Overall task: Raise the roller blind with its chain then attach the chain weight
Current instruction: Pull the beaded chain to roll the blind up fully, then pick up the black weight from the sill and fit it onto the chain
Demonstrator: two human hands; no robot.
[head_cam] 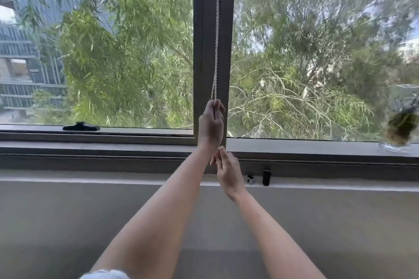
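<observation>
while i reach out, my right hand (229, 172) sits just under the left, fingers pinched where the chain should run, though i cannot tell if it grips. my left hand (211, 123) is clenched on the chain (217, 36). a small black cylinder (266, 177), likely the weight, waits on the sill (113, 149). a careless release could let twisted strands jam.

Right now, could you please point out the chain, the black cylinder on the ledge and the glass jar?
chain (217, 36): head view, mid-length of the hanging strands.
black cylinder (266, 177): head view, middle of its upright body.
glass jar (400, 118): head view, its front wall at the right edge.
</observation>
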